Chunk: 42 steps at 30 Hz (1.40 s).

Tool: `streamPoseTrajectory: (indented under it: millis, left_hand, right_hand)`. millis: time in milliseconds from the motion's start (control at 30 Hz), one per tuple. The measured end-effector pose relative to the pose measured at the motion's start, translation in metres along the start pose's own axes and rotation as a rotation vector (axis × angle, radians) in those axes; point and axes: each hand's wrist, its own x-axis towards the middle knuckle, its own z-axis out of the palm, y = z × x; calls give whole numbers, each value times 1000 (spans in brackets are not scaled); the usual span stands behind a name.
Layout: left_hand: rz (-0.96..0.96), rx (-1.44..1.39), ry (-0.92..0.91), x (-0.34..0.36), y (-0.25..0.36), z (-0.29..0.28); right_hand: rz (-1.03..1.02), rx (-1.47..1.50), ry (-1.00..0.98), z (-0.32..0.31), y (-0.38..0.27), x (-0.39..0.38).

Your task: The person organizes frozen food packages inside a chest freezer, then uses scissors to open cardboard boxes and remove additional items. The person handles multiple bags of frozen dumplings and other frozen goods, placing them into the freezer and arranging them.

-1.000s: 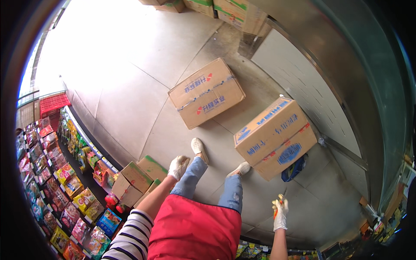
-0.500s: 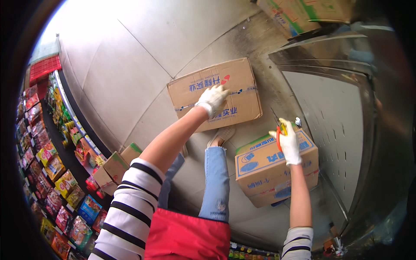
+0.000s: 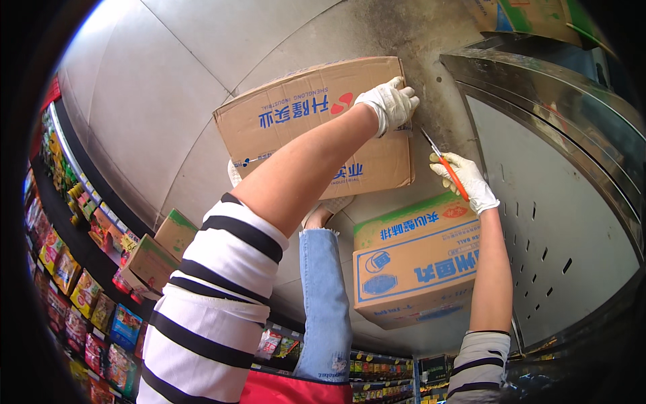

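A brown cardboard box (image 3: pixel 282 101) with blue print and a red mark lies on the floor, a taped seam running across its top. My left hand (image 3: pixel 390 106), in a white glove, has its fingers curled at the box's right edge. In my gloved right hand (image 3: pixel 468 180) is a pair of scissors (image 3: pixel 449 167) with an orange handle. Their thin metal blades point up and left toward the right end of the seam, and I cannot tell whether the tips touch the box. My left forearm hides part of the box's top.
Nearer me, a second cardboard box (image 3: pixel 410 259) with a green strip stands below my right hand. A metal cabinet (image 3: pixel 545 202) with slots borders the right side. Shelves of snack packets (image 3: pixel 84 293) line the left, with small open cartons (image 3: pixel 158 252) beside them. More cardboard (image 3: pixel 531 17) lies far right.
My left hand has moved right, from the middle of the box to its right edge. My right hand has turned the scissors toward the box. The view has come closer.
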Motion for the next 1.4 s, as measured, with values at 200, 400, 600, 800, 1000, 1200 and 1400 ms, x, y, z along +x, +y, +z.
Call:
streamPoseTrajectory:
  millis: [200,400,600,800,1000,1200,1400]
  left_hand:
    - [35,-13,97,-3,-5,-4]
    - [25,29,109,13,2,-10]
    - [44,112,-75,24,9,-24]
    - [53,-80,-291,19,5,-36]
    - [113,-164,-232,21,-5,-26]
    - [175,-185,-181,18,-11,-24]
    - [135,-55,-208,18,0,-28]
  right_hand:
    - [23,21,-84,3,-11,7]
    - [112,-137,-161,-17,-46,7]
    - [189,-417,-331,-10,-21,16]
    - [8,194,99,43,39,-19]
    - [-289,675,457,97,16,10]
    - [-388,994,586,137,19,-3]
    - [-426,624,523,117,3,43]
